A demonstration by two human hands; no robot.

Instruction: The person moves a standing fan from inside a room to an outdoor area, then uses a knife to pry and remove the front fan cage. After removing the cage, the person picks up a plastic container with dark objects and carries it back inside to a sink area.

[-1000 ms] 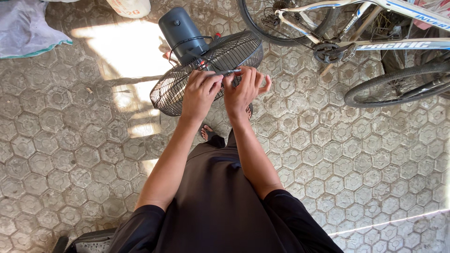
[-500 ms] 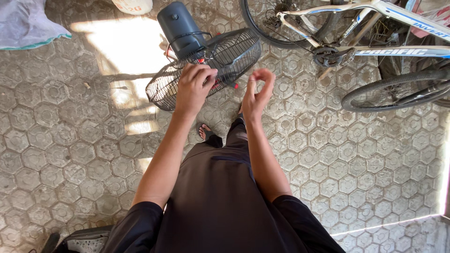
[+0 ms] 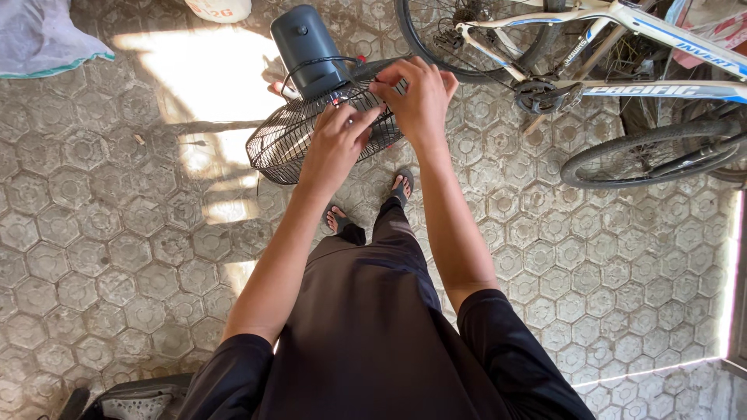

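Observation:
An electric fan lies on the hexagon-tiled floor in front of me, its dark blue-grey motor housing [image 3: 307,50] pointing away and its black wire grille [image 3: 284,148] tilted towards me. My left hand [image 3: 336,140] rests on the grille near its middle, fingers pinched on the wires. My right hand [image 3: 419,97] grips the grille's upper right rim, fingers curled over it. Something small and red shows between the two hands; what it is I cannot tell. Both hands hide the right part of the grille.
A white and blue bicycle [image 3: 622,47] stands at the upper right, wheels close to the fan. A pale plastic sack [image 3: 43,35] lies at the upper left, a white container [image 3: 222,8] at the top. My sandalled feet [image 3: 401,187] stand just below the fan. A dark object [image 3: 132,400] sits bottom left.
My right hand, which had dropped off the fan half a second ago, has gone back up onto the grille's rim. My left hand stayed on the grille.

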